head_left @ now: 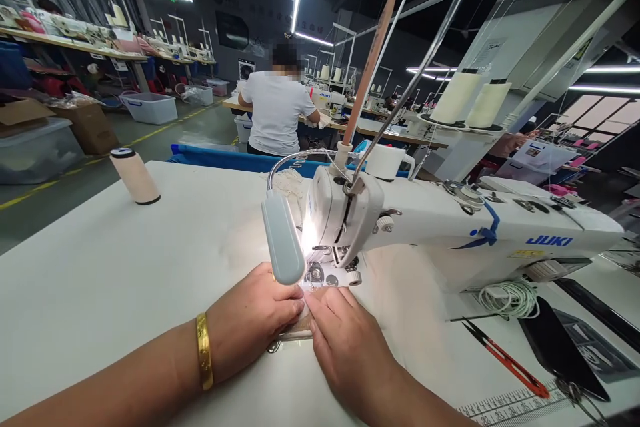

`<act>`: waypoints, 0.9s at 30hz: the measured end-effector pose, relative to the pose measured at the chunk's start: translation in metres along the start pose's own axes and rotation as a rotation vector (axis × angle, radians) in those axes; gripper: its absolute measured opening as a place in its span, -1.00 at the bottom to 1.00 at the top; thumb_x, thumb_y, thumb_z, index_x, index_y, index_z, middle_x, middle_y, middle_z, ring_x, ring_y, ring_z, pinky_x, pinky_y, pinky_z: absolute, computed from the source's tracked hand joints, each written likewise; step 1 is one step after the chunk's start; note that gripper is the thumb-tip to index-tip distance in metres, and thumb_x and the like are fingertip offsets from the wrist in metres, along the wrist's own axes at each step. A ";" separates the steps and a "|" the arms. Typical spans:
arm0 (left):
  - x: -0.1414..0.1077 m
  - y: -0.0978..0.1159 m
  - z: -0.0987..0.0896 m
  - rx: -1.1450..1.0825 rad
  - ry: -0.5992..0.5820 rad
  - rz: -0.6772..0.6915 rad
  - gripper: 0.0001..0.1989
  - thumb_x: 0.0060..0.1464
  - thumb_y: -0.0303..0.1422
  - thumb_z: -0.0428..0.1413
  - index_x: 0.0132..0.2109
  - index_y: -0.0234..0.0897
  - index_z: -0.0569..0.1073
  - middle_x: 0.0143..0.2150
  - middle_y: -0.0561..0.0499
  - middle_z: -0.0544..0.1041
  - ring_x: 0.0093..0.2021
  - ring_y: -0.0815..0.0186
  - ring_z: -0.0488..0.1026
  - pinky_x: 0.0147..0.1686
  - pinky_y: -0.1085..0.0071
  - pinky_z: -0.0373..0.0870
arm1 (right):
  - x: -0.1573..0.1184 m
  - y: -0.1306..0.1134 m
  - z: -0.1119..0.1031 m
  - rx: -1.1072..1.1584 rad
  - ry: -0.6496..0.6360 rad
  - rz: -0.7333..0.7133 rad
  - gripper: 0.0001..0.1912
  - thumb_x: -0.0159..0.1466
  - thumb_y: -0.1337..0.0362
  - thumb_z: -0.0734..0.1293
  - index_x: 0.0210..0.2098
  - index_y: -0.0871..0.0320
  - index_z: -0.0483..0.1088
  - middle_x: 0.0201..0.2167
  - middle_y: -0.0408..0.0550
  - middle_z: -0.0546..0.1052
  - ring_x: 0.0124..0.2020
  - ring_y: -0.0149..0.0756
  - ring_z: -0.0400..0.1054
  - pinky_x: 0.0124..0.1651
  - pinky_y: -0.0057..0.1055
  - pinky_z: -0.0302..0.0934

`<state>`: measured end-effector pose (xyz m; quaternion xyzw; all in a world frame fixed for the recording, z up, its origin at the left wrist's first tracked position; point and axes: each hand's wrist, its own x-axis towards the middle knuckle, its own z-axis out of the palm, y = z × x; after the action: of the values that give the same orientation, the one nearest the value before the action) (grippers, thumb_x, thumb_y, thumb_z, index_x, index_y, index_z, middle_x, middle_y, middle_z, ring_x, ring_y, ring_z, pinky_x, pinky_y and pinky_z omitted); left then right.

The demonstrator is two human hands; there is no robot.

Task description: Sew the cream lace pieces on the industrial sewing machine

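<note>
My left hand, with a gold bracelet on its wrist, is closed just in front of the sewing machine's needle area. Beside it, my right hand is closed too, its fingertips almost meeting the left ones. Between them shows a small piece of pale fabric, mostly covered by the fingers. The white sewing machine stands behind and to the right. A grey lamp hangs over my left fingertips and lights the presser foot area.
A thread cone stands at the table's far left. Lace-like cloth lies behind the lamp. On the right are red-handled tweezers, a black phone, a coiled cable and a ruler. A person sits ahead.
</note>
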<state>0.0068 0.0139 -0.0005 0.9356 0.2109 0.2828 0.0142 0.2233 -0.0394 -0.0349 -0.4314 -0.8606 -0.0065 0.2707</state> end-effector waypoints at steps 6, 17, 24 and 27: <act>0.002 0.000 -0.002 0.010 -0.004 0.014 -0.73 0.34 -0.58 0.04 -0.21 -0.20 0.57 -0.24 -0.02 0.66 -0.26 0.23 0.57 -0.22 0.32 0.47 | 0.001 -0.001 -0.002 0.006 -0.027 0.014 -0.67 0.43 0.52 0.17 0.07 0.18 0.45 -0.26 0.01 0.45 -0.28 -0.11 0.30 -0.24 -0.23 0.28; -0.001 -0.005 0.001 -0.016 -0.011 0.001 -0.74 0.31 -0.61 0.05 -0.18 -0.21 0.57 -0.23 0.00 0.64 -0.26 0.24 0.54 -0.17 0.31 0.44 | 0.000 0.004 -0.014 0.149 0.005 0.057 -0.71 0.48 0.49 0.17 0.04 0.11 0.42 -0.28 -0.06 0.43 -0.30 -0.14 0.33 -0.26 -0.26 0.30; -0.002 -0.004 0.003 -0.040 0.007 -0.009 -0.73 0.27 -0.64 0.03 -0.29 -0.24 0.51 -0.27 0.02 0.62 -0.28 0.26 0.48 -0.22 0.34 0.37 | 0.001 0.003 -0.014 0.125 0.003 -0.003 -0.70 0.46 0.51 0.18 0.03 0.13 0.45 -0.29 -0.05 0.44 -0.29 -0.14 0.31 -0.27 -0.27 0.29; -0.001 -0.003 0.002 -0.041 -0.003 -0.033 -0.70 0.30 -0.63 -0.03 -0.35 -0.25 0.45 -0.33 0.03 0.56 -0.34 0.28 0.42 -0.29 0.35 0.32 | 0.002 0.002 -0.015 0.169 0.002 0.042 -0.72 0.48 0.50 0.16 -0.01 0.11 0.44 -0.27 -0.06 0.46 -0.29 -0.16 0.32 -0.26 -0.27 0.30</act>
<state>0.0057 0.0166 -0.0031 0.9319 0.2205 0.2854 0.0386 0.2306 -0.0405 -0.0220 -0.4250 -0.8484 0.0716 0.3072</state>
